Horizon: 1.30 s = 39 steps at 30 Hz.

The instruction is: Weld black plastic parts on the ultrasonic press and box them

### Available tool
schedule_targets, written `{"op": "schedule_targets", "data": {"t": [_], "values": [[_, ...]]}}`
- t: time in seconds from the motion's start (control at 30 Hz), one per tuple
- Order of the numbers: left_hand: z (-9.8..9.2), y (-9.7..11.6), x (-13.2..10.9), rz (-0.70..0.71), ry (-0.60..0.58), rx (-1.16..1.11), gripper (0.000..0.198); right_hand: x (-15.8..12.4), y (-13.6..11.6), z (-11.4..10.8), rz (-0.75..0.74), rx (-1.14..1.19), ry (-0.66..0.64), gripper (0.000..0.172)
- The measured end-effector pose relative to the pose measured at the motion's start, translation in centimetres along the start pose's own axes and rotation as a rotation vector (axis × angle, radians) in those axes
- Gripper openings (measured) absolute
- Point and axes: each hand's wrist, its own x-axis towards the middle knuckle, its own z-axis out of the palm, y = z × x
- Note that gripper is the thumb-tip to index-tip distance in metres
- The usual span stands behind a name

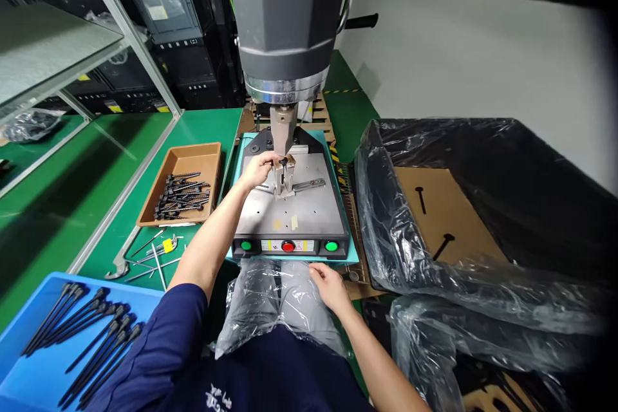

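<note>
My left hand [258, 170] reaches to the upright metal fixture [284, 181] on the machine's grey plate. Its fingers are closed at the black knobbed head of a part [283, 161] set at the top of the fixture; the rest of that part is mostly hidden. Directly above points the grey metal horn [283, 129] of the press machine [284, 13]. My right hand [331, 284] is low in front of the base, beside the clear plastic [255, 302] over my lap. Its thumb and fingers come together, and whatever they hold is too small to make out.
Green and red buttons [288, 246] line the base front. On the left are a brown tray [196, 153] of black screw-like parts, loose hex keys [157, 264] and a blue bin [29, 315] of long black rods. At right stands a plastic-lined box [381, 206] with two black parts on cardboard.
</note>
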Motion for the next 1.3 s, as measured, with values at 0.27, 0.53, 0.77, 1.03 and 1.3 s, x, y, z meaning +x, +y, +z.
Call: {"op": "schedule_targets", "data": {"t": [0.27,0.53,0.77,1.03,1.3], "values": [[0.7,-1.0,0.1,-0.031,0.047,-0.055,0.039,-0.9,0.1,0.3,-0.004,-0.013,-0.028,0.039],[0.9,-1.0,0.3,-0.090,0.011,-0.167,0.032,-1.4,0.6,0.4,-0.029,-0.035,-0.032,0.038],[-0.6,2.3,-4.1,-0.046,0.407,-0.100,0.034,0.0,1.7,0.5,-0.121,-0.384,-0.020,0.029],[4.3,0.6,-26.7,-0.178,0.189,0.215,0.021,1.1,4.9,2.5,0.042,-0.583,-0.194,0.041],[6.2,-5.1,-31.5,-0.195,-0.025,0.622,0.020,2.2,5.2,1.3,0.171,-0.622,-0.317,0.038]]}}
